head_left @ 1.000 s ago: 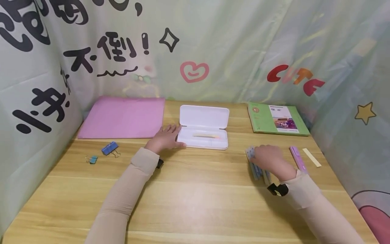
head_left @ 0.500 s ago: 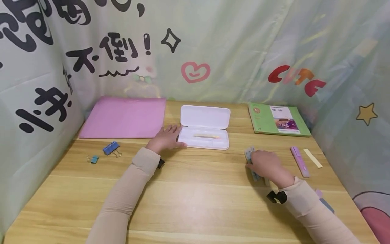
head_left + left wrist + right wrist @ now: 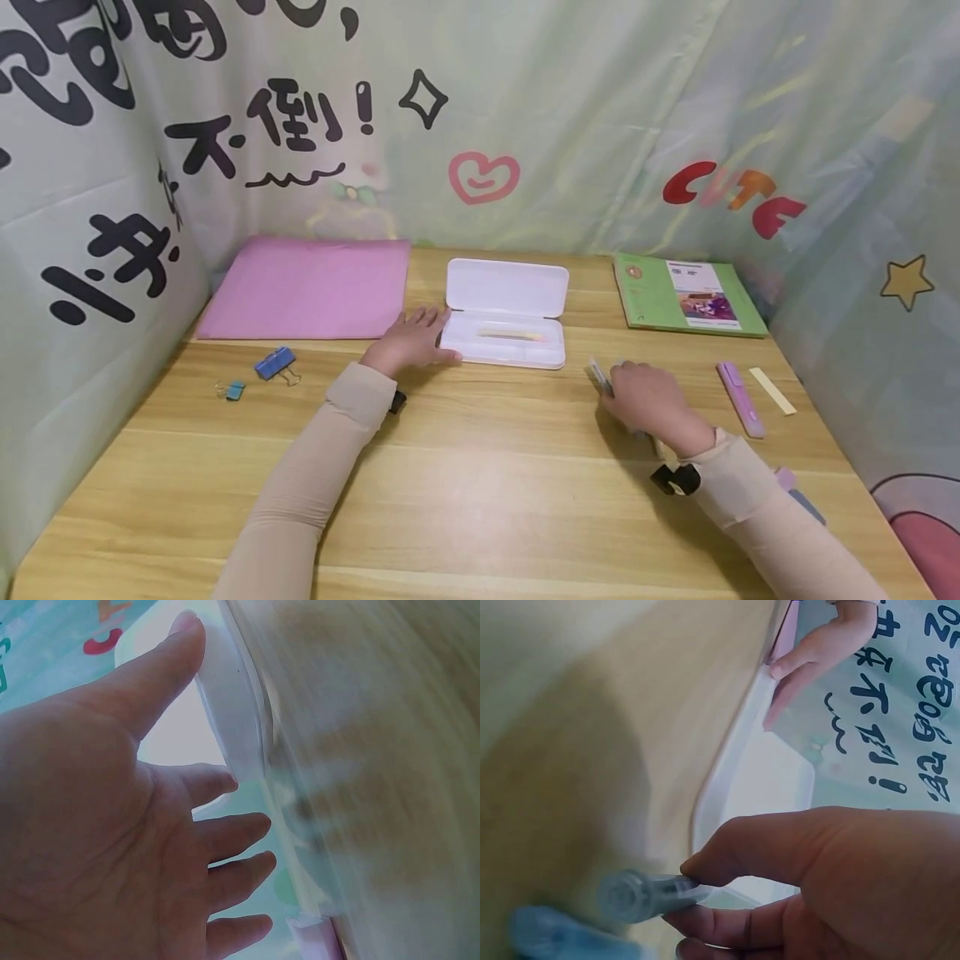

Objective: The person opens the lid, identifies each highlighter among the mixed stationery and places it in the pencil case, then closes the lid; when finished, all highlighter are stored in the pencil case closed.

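Note:
An open white pencil case (image 3: 506, 287) lies at the middle of the table, a slim pale pen-like stick (image 3: 510, 335) in its tray. At its left end rests my left hand (image 3: 408, 342), thumb and index finger spread along the case and the other fingers nearly straight (image 3: 97, 795). Right of the case, my right hand (image 3: 645, 400) pinches a slim, clear-grey pen (image 3: 630, 896) between thumb and fingertips. Its end sticks out past the fingers towards the case. A bluish, blurred pen-like thing (image 3: 570, 934) lies under that hand, mostly hidden in the head view.
At the back left lies a pink folder (image 3: 307, 287), with a blue binder clip (image 3: 274, 363) and a smaller teal one (image 3: 235, 390) before it. To the right are a green book (image 3: 652, 292), a purple highlighter (image 3: 740, 400), a cream strip (image 3: 772, 391) and a grey-blue item (image 3: 807, 505).
My right hand has shifted slightly left and drawn one pen apart from the others beneath it; the pen now points towards the case. The left hand stays at the case.

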`<state>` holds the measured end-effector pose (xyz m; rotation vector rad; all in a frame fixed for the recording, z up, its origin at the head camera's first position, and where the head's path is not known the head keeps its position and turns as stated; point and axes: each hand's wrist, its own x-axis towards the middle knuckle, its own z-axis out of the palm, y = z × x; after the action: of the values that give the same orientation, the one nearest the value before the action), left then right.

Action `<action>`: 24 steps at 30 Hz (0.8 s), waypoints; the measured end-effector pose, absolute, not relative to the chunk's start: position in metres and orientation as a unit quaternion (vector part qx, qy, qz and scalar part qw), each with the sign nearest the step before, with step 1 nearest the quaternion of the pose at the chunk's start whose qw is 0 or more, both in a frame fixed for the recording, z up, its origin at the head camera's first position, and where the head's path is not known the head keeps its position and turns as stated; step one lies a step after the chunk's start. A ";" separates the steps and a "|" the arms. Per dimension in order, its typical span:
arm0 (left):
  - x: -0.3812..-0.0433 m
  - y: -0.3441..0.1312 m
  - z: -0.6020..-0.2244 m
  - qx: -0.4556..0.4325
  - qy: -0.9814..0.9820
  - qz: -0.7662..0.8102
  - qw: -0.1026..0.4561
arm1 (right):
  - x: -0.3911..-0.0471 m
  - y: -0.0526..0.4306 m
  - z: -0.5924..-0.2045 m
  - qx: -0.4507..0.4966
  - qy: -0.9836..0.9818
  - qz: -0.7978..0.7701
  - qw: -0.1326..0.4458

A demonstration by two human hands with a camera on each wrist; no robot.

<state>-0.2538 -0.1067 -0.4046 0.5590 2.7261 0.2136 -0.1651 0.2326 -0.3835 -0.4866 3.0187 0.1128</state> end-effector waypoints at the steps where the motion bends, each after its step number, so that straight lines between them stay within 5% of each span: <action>1: -0.254 -0.107 -0.405 0.198 0.962 0.075 0.174 | -0.167 0.231 -0.383 -0.164 0.985 0.034 0.031; 24: -0.252 -0.108 -0.403 0.208 0.961 0.076 0.168 | -0.246 0.161 -0.386 -0.257 0.963 0.031 -0.079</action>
<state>-0.2524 -0.1079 -0.4031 0.5912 2.7322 0.2156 -0.2461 0.1613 -0.3860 -0.8516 3.1871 0.1037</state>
